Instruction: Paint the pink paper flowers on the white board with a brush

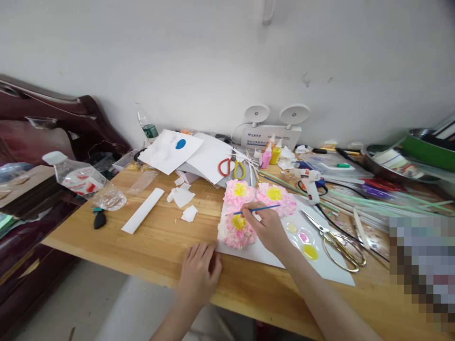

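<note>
My right hand pinches a slim blue paintbrush, its tip over the yellow middle of the nearest pink paper flower. Two more pink flowers with yellow centres, one at the back left and one at the back right, stand close behind it on a white sheet. My left hand lies on the table beside the sheet's left corner, fingers stretched and holding nothing. Right of my right wrist is a clear palette with pink and yellow paint.
Gold-handled scissors lie on the sheet's right side, near a glue gun. Paint bottles stand behind the flowers. Torn paper, a white strip and a plastic bottle are on the left.
</note>
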